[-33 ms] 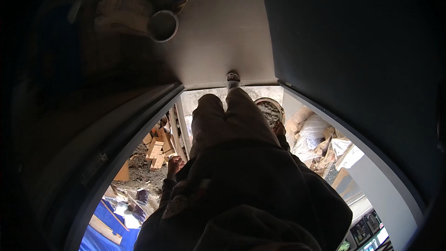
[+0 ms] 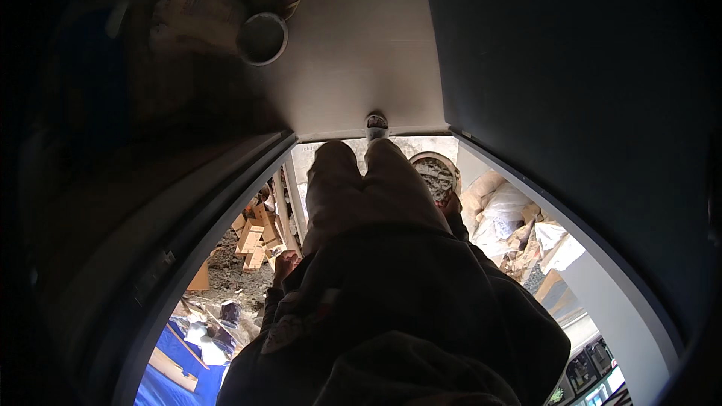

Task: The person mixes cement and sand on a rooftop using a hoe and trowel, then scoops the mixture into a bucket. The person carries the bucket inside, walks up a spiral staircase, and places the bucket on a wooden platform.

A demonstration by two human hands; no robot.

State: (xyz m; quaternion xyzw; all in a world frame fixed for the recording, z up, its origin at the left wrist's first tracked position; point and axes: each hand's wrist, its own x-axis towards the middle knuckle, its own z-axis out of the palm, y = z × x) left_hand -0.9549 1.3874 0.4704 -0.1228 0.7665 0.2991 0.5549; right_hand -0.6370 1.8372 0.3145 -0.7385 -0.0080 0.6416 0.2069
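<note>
Down past the dark jacket point(image 2: 406, 308), I see the left hand point(image 2: 285, 262) at the jacket's edge, with the stacked wooden blocks point(image 2: 252, 239) just up and to the left of it. The right hand point(image 2: 451, 203) shows only as a sliver just beside the round tub point(image 2: 435, 173) of grey rubble. Sleeves and the trouser legs point(image 2: 361, 195) hide most of both hands, so I cannot tell whether either is clenched or released; the small grey pot point(image 2: 262, 37) on the pale board point(image 2: 361, 68) lies well apart from both.
</note>
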